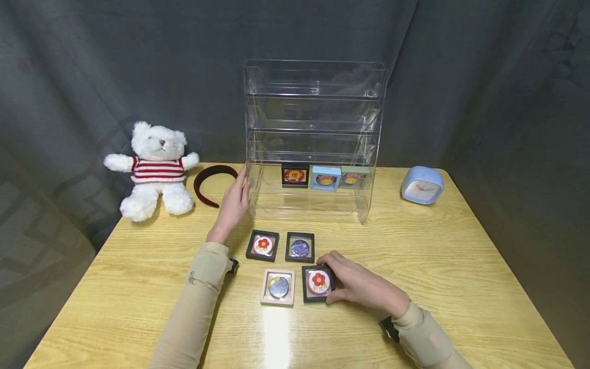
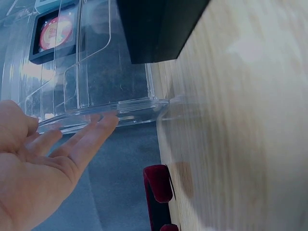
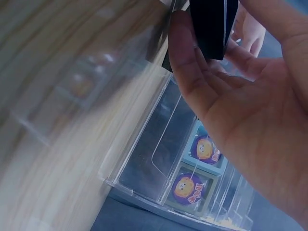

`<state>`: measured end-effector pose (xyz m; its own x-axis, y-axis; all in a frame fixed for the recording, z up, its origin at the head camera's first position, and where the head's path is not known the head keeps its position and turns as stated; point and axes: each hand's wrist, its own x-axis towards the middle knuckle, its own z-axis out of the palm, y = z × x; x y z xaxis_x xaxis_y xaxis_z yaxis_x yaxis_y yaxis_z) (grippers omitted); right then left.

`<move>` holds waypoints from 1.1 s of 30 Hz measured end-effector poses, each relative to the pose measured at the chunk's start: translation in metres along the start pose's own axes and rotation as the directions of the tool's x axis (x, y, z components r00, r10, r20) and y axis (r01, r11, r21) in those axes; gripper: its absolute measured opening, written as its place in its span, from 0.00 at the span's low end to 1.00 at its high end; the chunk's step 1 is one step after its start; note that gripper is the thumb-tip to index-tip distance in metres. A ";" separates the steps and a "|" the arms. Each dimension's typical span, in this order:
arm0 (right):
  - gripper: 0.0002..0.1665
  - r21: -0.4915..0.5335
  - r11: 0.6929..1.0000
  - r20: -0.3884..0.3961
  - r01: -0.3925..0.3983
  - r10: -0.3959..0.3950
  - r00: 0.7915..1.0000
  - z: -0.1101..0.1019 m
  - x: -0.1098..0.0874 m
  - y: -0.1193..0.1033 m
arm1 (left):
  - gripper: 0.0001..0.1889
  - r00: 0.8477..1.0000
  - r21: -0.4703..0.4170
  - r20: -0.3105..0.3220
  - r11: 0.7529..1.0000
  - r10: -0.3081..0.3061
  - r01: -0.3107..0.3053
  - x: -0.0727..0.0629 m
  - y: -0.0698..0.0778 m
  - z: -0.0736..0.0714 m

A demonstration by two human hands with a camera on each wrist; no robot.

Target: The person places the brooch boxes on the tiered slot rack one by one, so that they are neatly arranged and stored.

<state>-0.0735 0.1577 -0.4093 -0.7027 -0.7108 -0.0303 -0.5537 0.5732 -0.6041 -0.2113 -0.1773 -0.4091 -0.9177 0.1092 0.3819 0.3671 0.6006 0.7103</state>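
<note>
Right grip pinches the rim of a black flower-badge frame at lower centre of the head view, left grip laid straight-fingered against the clear rack; likely light and stiff, slick-faced, the frame is best held by its edges.

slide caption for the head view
Right hand grips a black-framed red-flower badge while the left hand touches the clear display rack.
</note>
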 end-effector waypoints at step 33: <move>0.12 -0.029 0.999 -0.131 0.036 -0.040 0.991 -0.014 0.007 0.004 | 0.30 1.000 0.007 -0.009 1.000 0.013 -0.013 0.000 -0.001 0.001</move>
<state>-0.0872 0.1608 -0.4006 -0.7326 -0.6735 0.0985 -0.5917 0.5586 -0.5812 -0.2115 -0.1774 -0.4107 -0.9114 0.1095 0.3966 0.3777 0.6047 0.7012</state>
